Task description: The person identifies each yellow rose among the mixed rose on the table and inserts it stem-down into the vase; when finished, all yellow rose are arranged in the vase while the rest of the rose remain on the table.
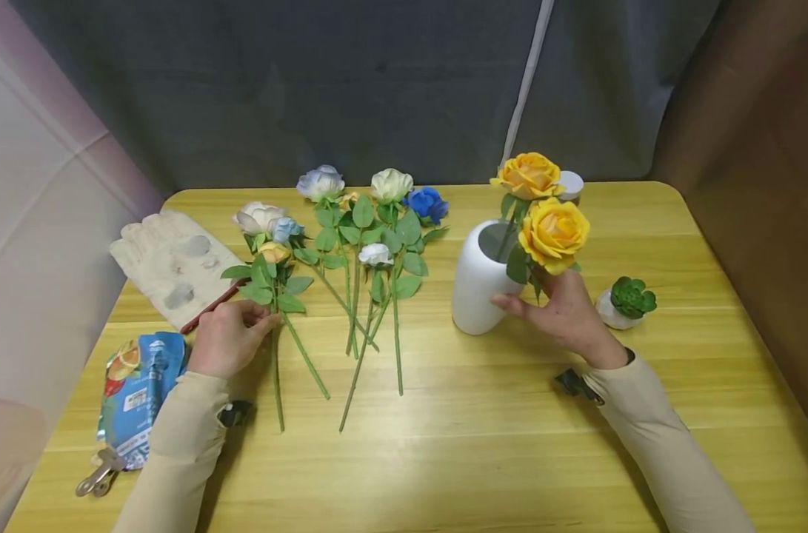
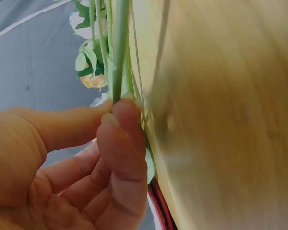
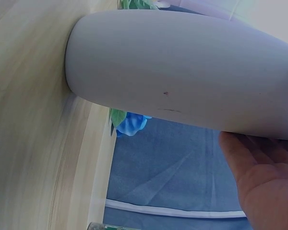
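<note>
My left hand (image 1: 233, 337) pinches a green rose stem (image 2: 121, 48) between thumb and forefinger, beneath the leftmost cluster of roses. Within that cluster are an orange-yellow rose (image 1: 274, 252), a pale pink-white one (image 1: 258, 218) and a light blue one (image 1: 286, 229). Which blossom tops the pinched stem I cannot tell for sure. On the right, my right hand (image 1: 566, 314) holds the upper side of an upright white vase (image 1: 473, 296), its thumb against the wall; other fingertips are partly hidden. Two big yellow roses (image 1: 553, 233) stand in the vase, leaning over its right rim.
More roses, including a blue one (image 1: 426, 203) and a small white one (image 1: 375, 255), lie mid-table. At left are a work glove (image 1: 177, 266), a blue pouch (image 1: 140, 392) and a metal clip (image 1: 100, 472). A potted succulent (image 1: 626, 302) and a white-lidded container (image 1: 570, 183) stand at right.
</note>
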